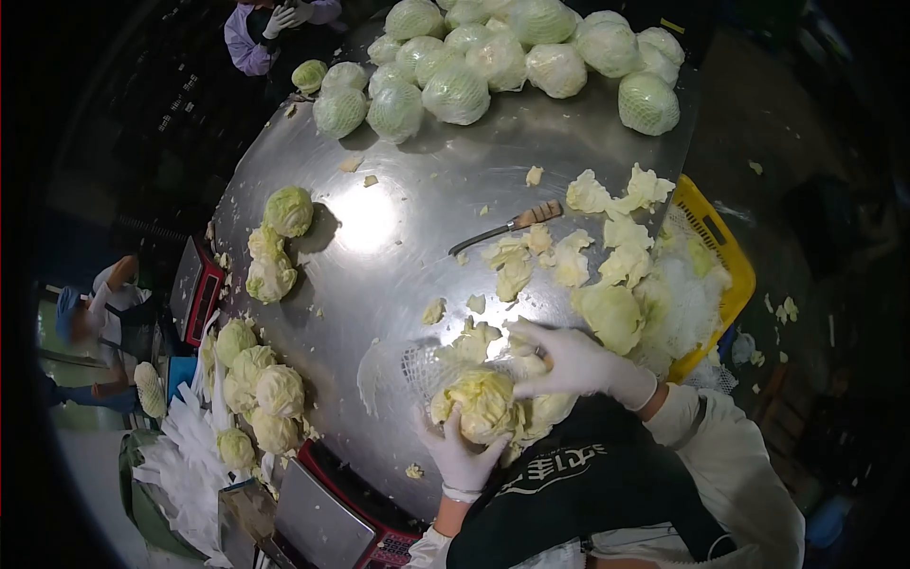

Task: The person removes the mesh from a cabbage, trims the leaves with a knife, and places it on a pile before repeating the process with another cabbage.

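A cabbage head [479,403], pale yellow-green with loose outer leaves, sits at the table's near edge in front of my body. My left hand [462,455], in a white glove, grips it from the lower left. On its upper right, my gloved right hand [583,363] curves its fingers and thumb around a pale cabbage leaf [524,364], partly hidden by the fingers. Beneath and left of the cabbage lies a white foam net sleeve [417,368]. Further up the table rests a knife [507,228] with a wooden handle, among torn leaves [572,258].
Netted, wrapped cabbages [455,93] are heaped at the far edge. Bare cabbages [280,391] stand at left, near two red scales [327,517] [194,289]. A yellow crate [735,275] with leaves and netting adjoins the right edge. Two other people [104,322] [251,38] stand beyond the table.
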